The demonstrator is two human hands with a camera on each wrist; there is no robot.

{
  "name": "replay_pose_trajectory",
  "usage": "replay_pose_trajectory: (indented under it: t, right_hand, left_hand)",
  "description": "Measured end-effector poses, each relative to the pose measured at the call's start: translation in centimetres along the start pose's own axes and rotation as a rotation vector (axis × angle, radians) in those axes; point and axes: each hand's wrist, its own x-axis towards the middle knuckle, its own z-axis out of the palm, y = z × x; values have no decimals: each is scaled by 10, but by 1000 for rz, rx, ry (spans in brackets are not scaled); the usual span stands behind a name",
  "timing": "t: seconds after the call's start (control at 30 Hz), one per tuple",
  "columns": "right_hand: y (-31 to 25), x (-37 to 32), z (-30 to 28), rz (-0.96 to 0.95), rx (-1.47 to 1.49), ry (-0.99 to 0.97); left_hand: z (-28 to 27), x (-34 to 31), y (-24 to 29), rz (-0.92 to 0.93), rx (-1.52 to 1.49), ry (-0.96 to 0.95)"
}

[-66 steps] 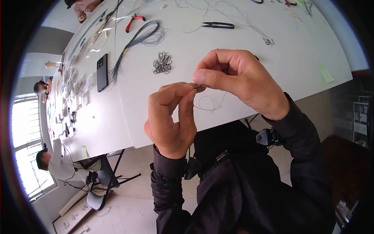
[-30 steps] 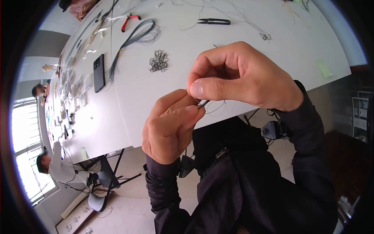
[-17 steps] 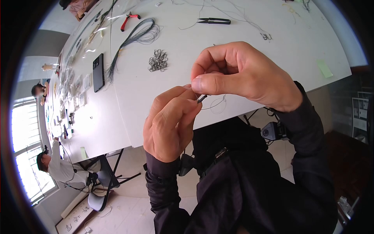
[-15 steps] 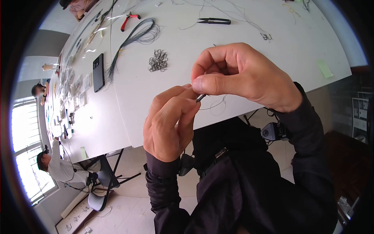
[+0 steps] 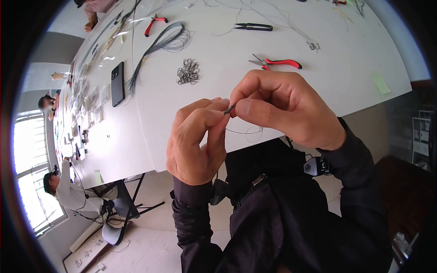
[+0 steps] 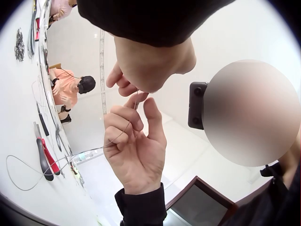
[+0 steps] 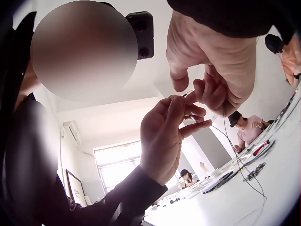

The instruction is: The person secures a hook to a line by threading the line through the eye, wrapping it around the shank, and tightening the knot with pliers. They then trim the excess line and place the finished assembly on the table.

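In the head view the left hand (image 5: pixel 196 139) pinches a small dark wrapped piece (image 5: pixel 229 109) between thumb and forefinger. The right hand (image 5: pixel 289 109) meets it from the right, its thumb and forefinger closed at the piece's tip; what exactly they pinch is too small to tell. A thin line (image 5: pixel 248 132) hangs in a loop below the hands. The left wrist view shows this line (image 6: pixel 89 149) running across the fingers of the right hand (image 6: pixel 136 150). In the right wrist view the left hand (image 7: pixel 162 136) has its fingertips touching those of the right hand (image 7: pixel 211 66).
On the white table (image 5: pixel 332 82) lie red-handled pliers (image 5: pixel 283 63), black snips (image 5: pixel 253 27), a pile of dark rings or hooks (image 5: pixel 188 73), a coil of grey line (image 5: pixel 170 41), a phone (image 5: pixel 118 84) and more red pliers (image 5: pixel 154 25). Other people sit around the table.
The right hand has moved down and slightly right, uncovering the red-handled pliers behind it. The left hand still pinches the dark piece, and the fingertips of both hands remain close together.
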Motion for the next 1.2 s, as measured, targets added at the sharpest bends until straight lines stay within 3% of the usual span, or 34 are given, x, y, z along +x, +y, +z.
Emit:
replay_pose_trajectory:
  t: [0.4, 0.63, 0.73, 0.93, 1.2]
  right_hand:
    - [4, 1, -2, -79, -91, 47]
    - [-2, 1, 1, -126, -205, 146]
    - [-11, -1, -2, -7, -229, 85]
    - [-13, -4, 2, 16, -244, 125]
    - [-7, -4, 1, -60, -315, 138]
  left_hand:
    - [1, 3, -7, 114, 45, -19]
    - [7, 2, -4, 51, 27, 49]
    - [7, 2, -4, 53, 29, 41]
    - [8, 0, -6, 53, -27, 38]
    - [10, 2, -6, 59, -44, 17]
